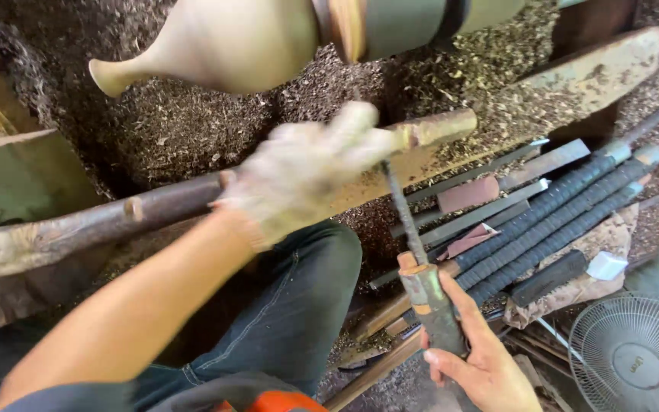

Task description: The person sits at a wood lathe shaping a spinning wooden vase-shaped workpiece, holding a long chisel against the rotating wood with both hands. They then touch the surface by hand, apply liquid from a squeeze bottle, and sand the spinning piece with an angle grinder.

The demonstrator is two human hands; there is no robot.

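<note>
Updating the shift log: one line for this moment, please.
left hand: on tool rest | right hand: grips chisel handle | vase: on lathe

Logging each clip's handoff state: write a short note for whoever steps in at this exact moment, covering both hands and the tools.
Left hand, dusty, rests on the long wooden bar and touches the thin metal shaft of the turning tool.
Right hand grips that tool's handle, low beside the knee.
The pale wooden vase shape sits mounted above, already rounded and smooth; the tool is away from it.
Spare chisels with wrapped handles lie to the right on shavings, a fan below them.
Done: vase shaped. Left: cannot tell from this view.
</note>
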